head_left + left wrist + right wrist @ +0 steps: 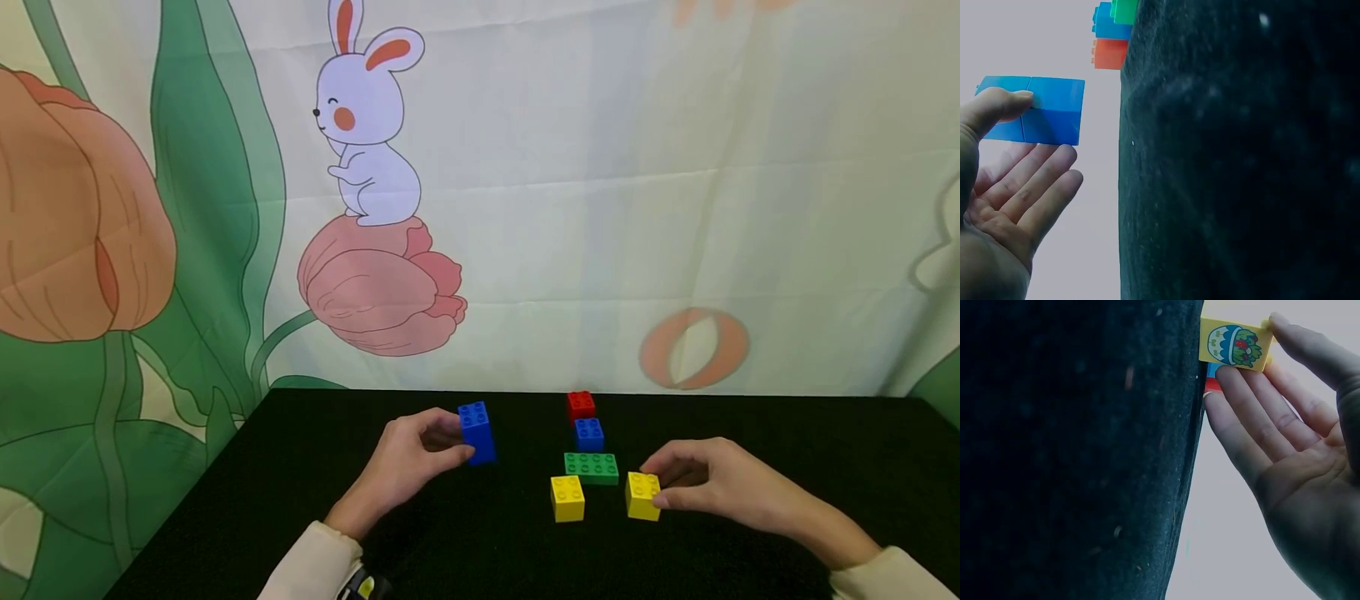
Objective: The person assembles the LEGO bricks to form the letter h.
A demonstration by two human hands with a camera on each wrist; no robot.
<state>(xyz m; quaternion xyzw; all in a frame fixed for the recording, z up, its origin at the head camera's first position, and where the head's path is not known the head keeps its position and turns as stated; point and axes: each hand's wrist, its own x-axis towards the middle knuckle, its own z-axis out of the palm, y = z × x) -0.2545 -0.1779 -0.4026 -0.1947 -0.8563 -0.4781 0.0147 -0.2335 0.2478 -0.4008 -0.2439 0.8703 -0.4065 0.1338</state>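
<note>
My left hand [408, 458] pinches a stack of two blue bricks [477, 433] between thumb and fingertips, studs up. In the left wrist view the seam between the two blue bricks [1054, 112] shows, and a gap separates them from the table. My right hand [712, 483] holds a yellow brick [642, 496] at its right side, thumb in front. A printed bowl of greens shows on this yellow brick [1235, 342] in the right wrist view, its lower end right at the table surface. Left of it stands another yellow brick [567, 499].
Between the hands, a green brick [592, 468] lies behind the yellow ones. Farther back stand a blue brick [589, 435] and a red brick [581, 406]. All are on a black-covered table [300, 467], with a printed rabbit-and-tulip curtain [562, 208] behind its back edge.
</note>
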